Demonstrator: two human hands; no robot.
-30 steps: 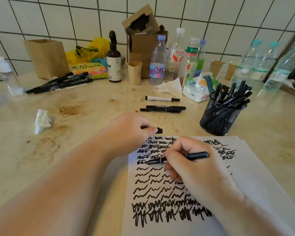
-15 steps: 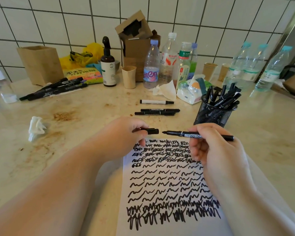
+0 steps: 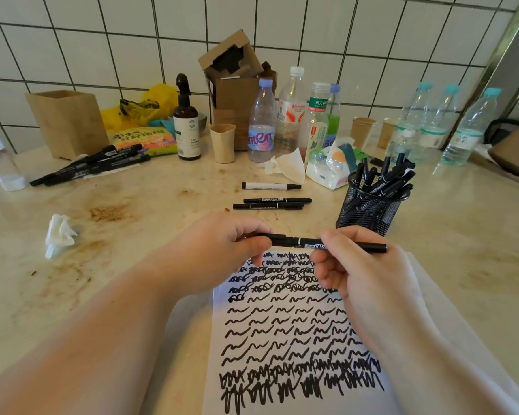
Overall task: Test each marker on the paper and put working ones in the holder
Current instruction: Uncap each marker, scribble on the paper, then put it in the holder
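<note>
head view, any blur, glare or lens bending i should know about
Head view: wide-angle bending curves the wall tiles and stretches the forearms at the bottom; the marker and paper scribbles read sharp; the clear bottle at the left edge is smeared; soft even light, no harsh glare on the counter.

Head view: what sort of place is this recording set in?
Probably a makeshift work counter in a pantry or utility corner: a stained stone-look countertop against a white tiled wall, crowded with water bottles, paper cups and a cardboard box.
</note>
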